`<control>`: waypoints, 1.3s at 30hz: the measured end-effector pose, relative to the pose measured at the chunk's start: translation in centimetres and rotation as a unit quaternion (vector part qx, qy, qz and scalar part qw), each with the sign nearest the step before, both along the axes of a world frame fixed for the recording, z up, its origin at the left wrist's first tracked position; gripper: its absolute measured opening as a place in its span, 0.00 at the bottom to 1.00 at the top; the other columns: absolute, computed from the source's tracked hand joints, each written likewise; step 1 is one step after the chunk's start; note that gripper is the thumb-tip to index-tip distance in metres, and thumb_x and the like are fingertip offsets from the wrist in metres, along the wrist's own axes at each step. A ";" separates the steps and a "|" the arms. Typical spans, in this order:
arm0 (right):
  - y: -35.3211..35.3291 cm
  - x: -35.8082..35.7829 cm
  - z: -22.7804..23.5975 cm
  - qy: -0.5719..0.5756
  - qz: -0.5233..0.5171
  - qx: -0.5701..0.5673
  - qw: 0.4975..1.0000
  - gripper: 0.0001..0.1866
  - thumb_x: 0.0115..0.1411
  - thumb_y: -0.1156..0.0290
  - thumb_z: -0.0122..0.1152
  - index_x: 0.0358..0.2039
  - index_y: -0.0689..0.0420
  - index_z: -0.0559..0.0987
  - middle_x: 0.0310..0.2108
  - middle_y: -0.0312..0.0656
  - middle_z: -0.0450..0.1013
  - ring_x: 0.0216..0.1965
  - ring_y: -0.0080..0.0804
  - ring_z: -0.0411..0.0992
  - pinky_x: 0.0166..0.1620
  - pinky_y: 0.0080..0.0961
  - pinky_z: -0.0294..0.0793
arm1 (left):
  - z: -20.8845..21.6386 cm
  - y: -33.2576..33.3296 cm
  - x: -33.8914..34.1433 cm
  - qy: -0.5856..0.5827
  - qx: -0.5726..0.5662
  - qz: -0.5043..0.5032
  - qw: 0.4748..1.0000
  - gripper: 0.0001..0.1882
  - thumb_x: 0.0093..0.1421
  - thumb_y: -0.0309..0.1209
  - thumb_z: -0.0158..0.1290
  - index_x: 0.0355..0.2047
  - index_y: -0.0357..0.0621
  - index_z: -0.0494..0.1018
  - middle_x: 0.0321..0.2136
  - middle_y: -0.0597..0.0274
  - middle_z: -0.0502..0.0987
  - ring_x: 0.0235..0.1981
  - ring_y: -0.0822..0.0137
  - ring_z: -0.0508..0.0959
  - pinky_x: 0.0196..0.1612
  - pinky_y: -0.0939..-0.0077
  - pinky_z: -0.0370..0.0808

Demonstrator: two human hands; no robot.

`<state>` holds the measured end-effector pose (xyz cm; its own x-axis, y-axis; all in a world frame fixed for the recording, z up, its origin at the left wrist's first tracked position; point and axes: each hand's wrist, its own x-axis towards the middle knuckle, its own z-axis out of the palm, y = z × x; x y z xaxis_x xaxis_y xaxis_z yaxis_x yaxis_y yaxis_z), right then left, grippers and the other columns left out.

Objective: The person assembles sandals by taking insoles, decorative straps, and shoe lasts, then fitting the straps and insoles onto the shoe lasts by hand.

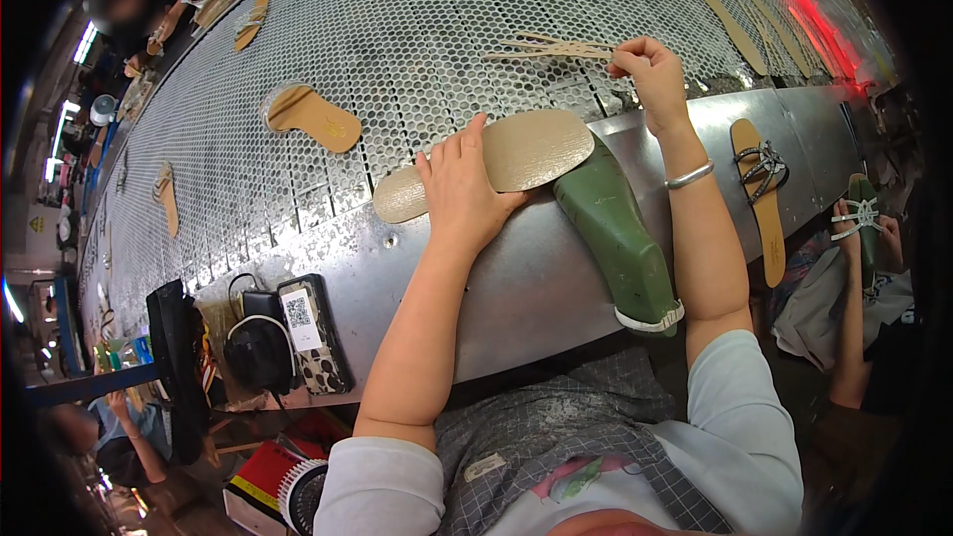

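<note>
My left hand (462,184) holds a shiny beige shoe sole (541,149) across its middle, with the fingers over the top and the thumb by the near edge. The sole lies at the table's edge, its wide end beside a green shoe last (615,223) that rests with its white-rimmed end toward me. Above and to the right, my right hand (650,79) pinches one end of a beige strappy sandal upper (556,48) between thumb and fingertips. The upper's loose straps stretch left over the perforated conveyor (427,40).
A tan insole (323,119) and other sandal parts lie on the conveyor. To the right, a sandal with dark straps (762,199) rests on the metal ledge (516,288). A patterned phone case (316,333) and black device (260,352) are at left. Co-workers sit on both sides.
</note>
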<state>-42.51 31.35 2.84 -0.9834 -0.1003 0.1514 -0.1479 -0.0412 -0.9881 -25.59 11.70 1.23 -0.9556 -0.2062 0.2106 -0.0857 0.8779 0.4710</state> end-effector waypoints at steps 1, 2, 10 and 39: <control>0.1 -0.1 -0.1 0.001 0.002 0.003 1.000 0.02 0.49 0.79 0.57 0.26 0.63 0.74 0.22 0.39 0.73 0.25 0.24 0.71 0.33 0.18 0.71 | 0.1 0.1 -0.1 -0.004 0.002 0.002 1.000 0.48 0.34 0.40 0.67 0.56 0.46 0.57 0.47 0.54 0.67 0.52 0.55 0.64 0.59 0.51 0.50; 0.3 -0.2 -0.1 0.001 0.003 0.007 1.000 0.02 0.49 0.79 0.57 0.26 0.63 0.74 0.22 0.39 0.73 0.25 0.24 0.71 0.33 0.18 0.71 | 0.1 0.2 -0.1 -0.003 0.001 0.002 1.000 0.48 0.34 0.40 0.67 0.56 0.46 0.57 0.47 0.54 0.67 0.52 0.55 0.64 0.59 0.51 0.50; 1.1 -0.8 -0.3 0.005 0.006 0.029 1.000 0.03 0.50 0.78 0.56 0.27 0.62 0.74 0.23 0.38 0.72 0.25 0.24 0.71 0.34 0.19 0.70 | -0.1 0.9 -0.6 -0.003 0.000 -0.006 1.000 0.46 0.33 0.37 0.68 0.54 0.47 0.60 0.48 0.59 0.67 0.52 0.58 0.63 0.60 0.46 0.48; 3.8 -2.4 -0.1 0.021 0.006 0.036 0.999 0.03 0.48 0.79 0.56 0.26 0.62 0.74 0.21 0.38 0.72 0.25 0.23 0.71 0.33 0.19 0.71 | 0.0 3.0 -2.0 0.006 0.008 -0.013 1.000 0.40 0.34 0.36 0.68 0.50 0.50 0.63 0.46 0.61 0.68 0.51 0.57 0.64 0.60 0.48 0.49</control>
